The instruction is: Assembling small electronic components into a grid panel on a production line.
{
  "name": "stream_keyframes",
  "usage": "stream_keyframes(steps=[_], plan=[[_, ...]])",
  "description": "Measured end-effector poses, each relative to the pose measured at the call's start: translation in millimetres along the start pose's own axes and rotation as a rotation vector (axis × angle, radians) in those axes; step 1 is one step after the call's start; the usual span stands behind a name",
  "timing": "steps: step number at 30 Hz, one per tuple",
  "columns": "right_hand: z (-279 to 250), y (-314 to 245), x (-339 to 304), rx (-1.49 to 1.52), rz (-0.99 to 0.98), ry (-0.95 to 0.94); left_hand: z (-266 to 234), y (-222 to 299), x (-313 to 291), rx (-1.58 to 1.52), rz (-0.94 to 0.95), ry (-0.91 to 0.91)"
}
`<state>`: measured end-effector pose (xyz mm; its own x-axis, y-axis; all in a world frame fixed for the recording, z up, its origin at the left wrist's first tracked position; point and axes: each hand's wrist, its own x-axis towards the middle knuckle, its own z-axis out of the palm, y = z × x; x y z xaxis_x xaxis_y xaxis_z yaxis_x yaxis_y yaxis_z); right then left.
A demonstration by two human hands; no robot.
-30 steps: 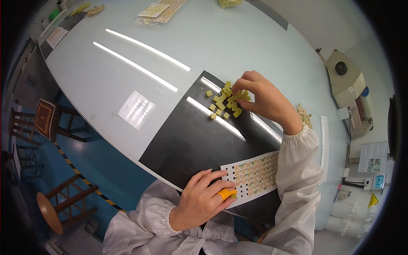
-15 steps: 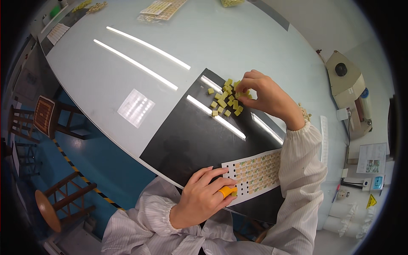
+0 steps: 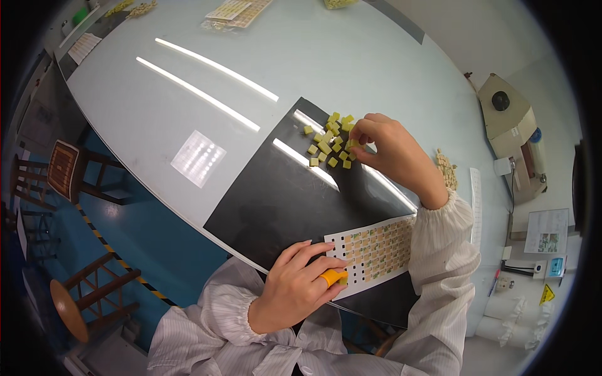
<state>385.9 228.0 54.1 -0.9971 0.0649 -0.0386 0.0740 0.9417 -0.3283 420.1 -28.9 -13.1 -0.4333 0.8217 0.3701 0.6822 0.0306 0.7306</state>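
Nearest me on the black rectangular mat (image 3: 276, 200), my left hand (image 3: 295, 291) still pins the white gridded sheet (image 3: 373, 250). At the mat's far end, my right hand (image 3: 389, 147) has closed, pinching one of the small yellow-green cubes (image 3: 329, 141).

At 12 o'clock, clear flat packets (image 3: 237, 11) of yellowish pieces lie on the grey table (image 3: 351, 56). At 11 o'clock, a white printed sheet (image 3: 83, 47) sits near the table edge. At 4 o'clock: white notice with small colour pictures (image 3: 547, 230) on the wall; below it a small blue-and-white label (image 3: 555, 266); lower, a yellow triangular warning sign (image 3: 547, 293).
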Motion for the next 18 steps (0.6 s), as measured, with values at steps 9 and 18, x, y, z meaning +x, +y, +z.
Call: stream_keyframes(steps=[9,18], plan=[[-2.7,1.7,2.3,-0.038,0.040,0.076,-0.3,-0.8,0.5,-0.016,0.003,0.003],[0.0,4.2,2.0,-0.013,0.018,0.049,1.2,-0.1,-0.5,-0.009,-0.001,0.006]])
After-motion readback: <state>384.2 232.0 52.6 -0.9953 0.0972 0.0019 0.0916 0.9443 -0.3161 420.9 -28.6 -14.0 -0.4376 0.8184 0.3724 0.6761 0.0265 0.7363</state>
